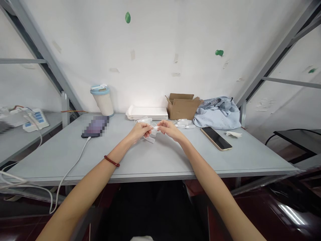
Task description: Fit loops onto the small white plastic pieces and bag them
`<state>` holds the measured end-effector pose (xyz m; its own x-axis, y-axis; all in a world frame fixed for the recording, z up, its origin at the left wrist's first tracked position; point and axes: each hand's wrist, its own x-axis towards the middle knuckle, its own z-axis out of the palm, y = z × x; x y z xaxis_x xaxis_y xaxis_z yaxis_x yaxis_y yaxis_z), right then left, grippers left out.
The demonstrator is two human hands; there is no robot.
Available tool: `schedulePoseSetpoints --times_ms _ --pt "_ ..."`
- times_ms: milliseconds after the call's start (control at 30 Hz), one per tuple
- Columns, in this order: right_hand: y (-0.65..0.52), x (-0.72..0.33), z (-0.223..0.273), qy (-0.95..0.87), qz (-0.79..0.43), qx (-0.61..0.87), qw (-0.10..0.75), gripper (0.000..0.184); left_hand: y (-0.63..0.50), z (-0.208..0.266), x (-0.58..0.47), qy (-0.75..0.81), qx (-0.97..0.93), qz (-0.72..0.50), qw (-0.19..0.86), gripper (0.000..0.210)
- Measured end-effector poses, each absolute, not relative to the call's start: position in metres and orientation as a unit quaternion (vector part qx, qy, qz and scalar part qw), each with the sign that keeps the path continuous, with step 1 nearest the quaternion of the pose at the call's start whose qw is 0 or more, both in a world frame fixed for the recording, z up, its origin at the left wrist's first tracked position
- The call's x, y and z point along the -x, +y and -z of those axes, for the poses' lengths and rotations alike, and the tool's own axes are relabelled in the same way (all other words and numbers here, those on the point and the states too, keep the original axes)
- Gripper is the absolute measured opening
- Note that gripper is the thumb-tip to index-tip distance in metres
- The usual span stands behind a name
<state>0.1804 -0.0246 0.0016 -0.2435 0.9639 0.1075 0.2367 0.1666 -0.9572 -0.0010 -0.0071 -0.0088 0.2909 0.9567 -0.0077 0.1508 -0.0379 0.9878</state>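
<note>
Bare forearms stretch over the bench, a red bead bracelet round the left one. And there it is, between both hands: a small white piece! The left hand has its grip pinching it; the right hand's grip nips its right side. Behind, an open cardboard box stands beside white trays.

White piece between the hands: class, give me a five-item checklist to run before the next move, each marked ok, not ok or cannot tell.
1. Left hand pinching white piece: ok.
2. Right hand gripping it firmly: cannot tell, too small.
3. Nothing lying beside the left hand: not ok, a translucent piece lies there.
4. Cardboard box open: ok.
5. Cup lidded, apart from the hands: ok.
</note>
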Motion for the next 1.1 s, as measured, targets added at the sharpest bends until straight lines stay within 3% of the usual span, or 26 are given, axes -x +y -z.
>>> schedulePoseSetpoints --times_ms 1100 --pt "-0.023 -0.175 0.004 -0.651 -0.44 0.466 0.407 0.019 -0.012 0.007 -0.003 0.446 -0.601 -0.354 0.561 0.012"
